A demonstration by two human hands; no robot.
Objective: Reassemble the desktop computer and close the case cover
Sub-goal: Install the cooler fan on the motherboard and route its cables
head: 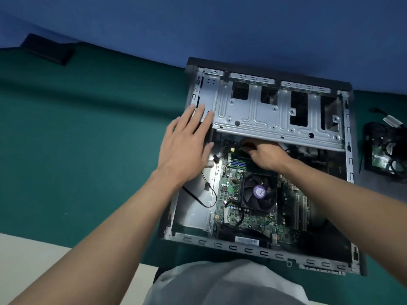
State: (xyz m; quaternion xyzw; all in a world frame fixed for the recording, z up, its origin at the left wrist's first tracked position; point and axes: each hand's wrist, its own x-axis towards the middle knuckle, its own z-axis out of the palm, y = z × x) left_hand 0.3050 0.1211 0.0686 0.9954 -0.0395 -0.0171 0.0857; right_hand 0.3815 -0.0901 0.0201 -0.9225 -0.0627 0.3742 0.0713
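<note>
An open desktop case (259, 249) lies flat on a green table, its motherboard (248, 219) and black CPU fan (258, 194) exposed. A silver metal drive cage (273, 115) spans the far half of the case. My left hand (187, 146) is spread flat, fingers straight, over the case's left edge, its fingertips at the cage's left end. My right hand (264, 157) reaches under the cage's near edge above the memory slots; its fingers are curled around something dark that I cannot make out.
A loose part with black cables (385, 155) lies on the table to the right of the case. A flat black object (47, 49) sits at the far left. A thin black cable (207, 194) loops inside the case's left side. Blue wall behind.
</note>
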